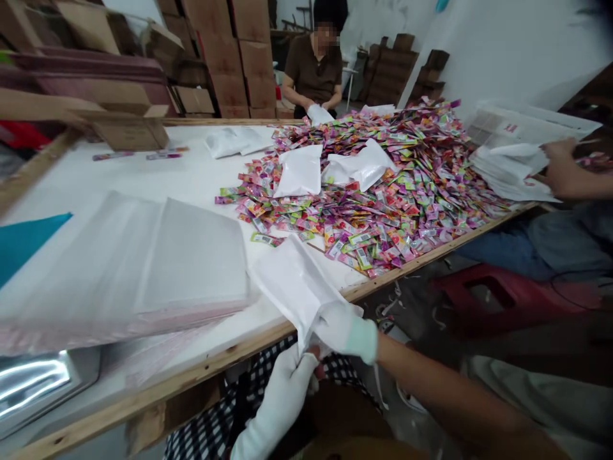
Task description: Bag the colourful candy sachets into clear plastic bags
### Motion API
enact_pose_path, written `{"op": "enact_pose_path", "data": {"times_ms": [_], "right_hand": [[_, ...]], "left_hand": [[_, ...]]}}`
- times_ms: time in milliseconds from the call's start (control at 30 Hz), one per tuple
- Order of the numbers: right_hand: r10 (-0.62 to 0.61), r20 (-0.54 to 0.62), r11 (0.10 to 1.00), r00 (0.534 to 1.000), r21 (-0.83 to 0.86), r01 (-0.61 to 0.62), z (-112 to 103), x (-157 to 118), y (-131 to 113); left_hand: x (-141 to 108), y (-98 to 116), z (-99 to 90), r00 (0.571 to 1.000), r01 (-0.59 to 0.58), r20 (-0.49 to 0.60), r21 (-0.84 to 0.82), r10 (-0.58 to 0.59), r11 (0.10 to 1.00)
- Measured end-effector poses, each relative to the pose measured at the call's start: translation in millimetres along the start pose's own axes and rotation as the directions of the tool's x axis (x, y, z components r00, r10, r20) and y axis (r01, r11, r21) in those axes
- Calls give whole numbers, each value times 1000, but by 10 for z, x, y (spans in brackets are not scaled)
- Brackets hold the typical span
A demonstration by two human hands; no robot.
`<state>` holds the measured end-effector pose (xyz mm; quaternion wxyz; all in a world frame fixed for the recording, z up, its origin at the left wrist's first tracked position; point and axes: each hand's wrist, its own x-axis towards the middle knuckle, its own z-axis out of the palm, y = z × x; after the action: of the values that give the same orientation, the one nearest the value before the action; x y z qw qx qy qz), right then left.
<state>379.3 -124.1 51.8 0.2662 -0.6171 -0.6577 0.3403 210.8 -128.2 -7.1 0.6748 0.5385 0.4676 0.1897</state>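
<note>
White pouch [294, 275]: slanted across the wooden table edge [230, 355], near end at both hands.
Left hand [290, 378]: gloved, pinched the pouch's near edge.
Right hand [338, 327]: gloved, against its near end; grip could not be told.

Legible text: none; white packaging [498, 132]: red mark, unclear; sachets [364, 239]: print too small

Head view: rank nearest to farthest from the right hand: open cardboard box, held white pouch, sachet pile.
From the right hand:
1. Held white pouch: at the hand.
2. Sachet pile: ahead, spreading right.
3. Open cardboard box: far left.
</note>
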Motion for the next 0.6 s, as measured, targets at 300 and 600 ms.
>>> {"op": "enact_pose_path", "data": {"times_ms": [300,600], "right_hand": [[-612,-67,761,788,-321,564,-744,790,-1037],[-301,264,646,916,-650,400,96,1570,395]], "left_hand": [[-120,234,-87,992,95,-45,-312,-114,945],[-289,-149,-531,992,90,-65,-272,-111,958]]}}
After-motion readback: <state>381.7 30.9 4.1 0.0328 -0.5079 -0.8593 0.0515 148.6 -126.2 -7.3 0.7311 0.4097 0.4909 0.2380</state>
